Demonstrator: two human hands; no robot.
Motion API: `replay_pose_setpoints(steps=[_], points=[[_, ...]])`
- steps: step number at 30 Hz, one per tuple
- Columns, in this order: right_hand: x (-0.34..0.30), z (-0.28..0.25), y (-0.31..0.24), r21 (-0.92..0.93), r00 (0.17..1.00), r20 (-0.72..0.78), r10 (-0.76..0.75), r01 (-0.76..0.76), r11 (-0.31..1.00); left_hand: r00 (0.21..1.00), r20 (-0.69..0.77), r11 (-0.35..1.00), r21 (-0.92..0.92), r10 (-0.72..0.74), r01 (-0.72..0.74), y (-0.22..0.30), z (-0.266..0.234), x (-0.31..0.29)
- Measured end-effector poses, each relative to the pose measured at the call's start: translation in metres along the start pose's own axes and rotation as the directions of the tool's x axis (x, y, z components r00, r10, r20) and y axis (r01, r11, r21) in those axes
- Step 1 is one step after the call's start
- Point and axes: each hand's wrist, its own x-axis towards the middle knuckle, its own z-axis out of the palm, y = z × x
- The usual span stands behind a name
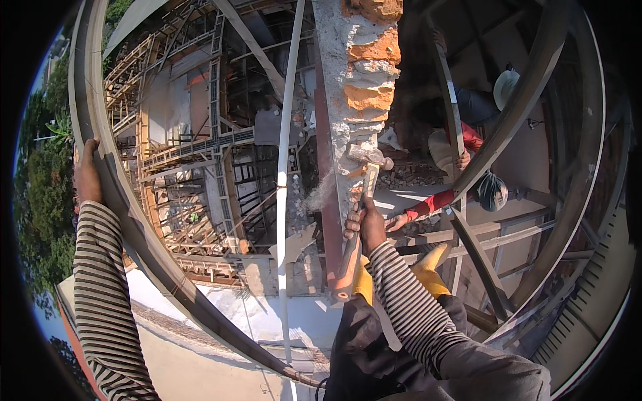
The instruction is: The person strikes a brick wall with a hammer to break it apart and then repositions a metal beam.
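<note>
My right hand [366, 224] is wrapped round the handle of a hammer [370, 158]. Its head rests at or just above the broken top of a brick wall [369, 99], where orange brick shows between grey mortar; whether they touch I cannot tell. The handle's orange end points back toward me. Far to the left, my left hand [88, 175] grips a long grey-brown beam [115, 164] that looks curved in this view. My yellow boots [431, 264] are below my right forearm. Pale dust hangs left of the hammer.
Below on the right, a person in red sleeves [435, 202] reaches toward the wall, near a second person's hat [506, 90]. A white pipe [282, 200] runs along the wall's left side. Timber scaffolding [217, 147] and rubble lie far down; more beams [515, 113] cross at right.
</note>
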Motion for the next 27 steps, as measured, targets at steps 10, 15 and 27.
replay_pose_setpoints(steps=[10, 15, 27], points=[[-0.007, 0.035, 0.029, 0.036, 0.928, -0.232, -0.292, 0.308, 0.951, 0.999, -0.018, 0.996, -0.082, -0.044, 0.042, 0.011, 0.000, -0.003], [-0.025, 0.003, -0.024, -0.050, 0.992, -0.046, -0.120, 0.118, 0.992, 1.000, 0.016, 0.997, 0.075, 0.026, -0.027, 0.002, 0.000, -0.007], [0.004, -0.004, -0.011, -0.151, 0.992, -0.017, -0.123, 0.119, 0.981, 0.998, -0.026, 0.999, 0.008, -0.048, 0.049, 0.013, 0.004, 0.000]])
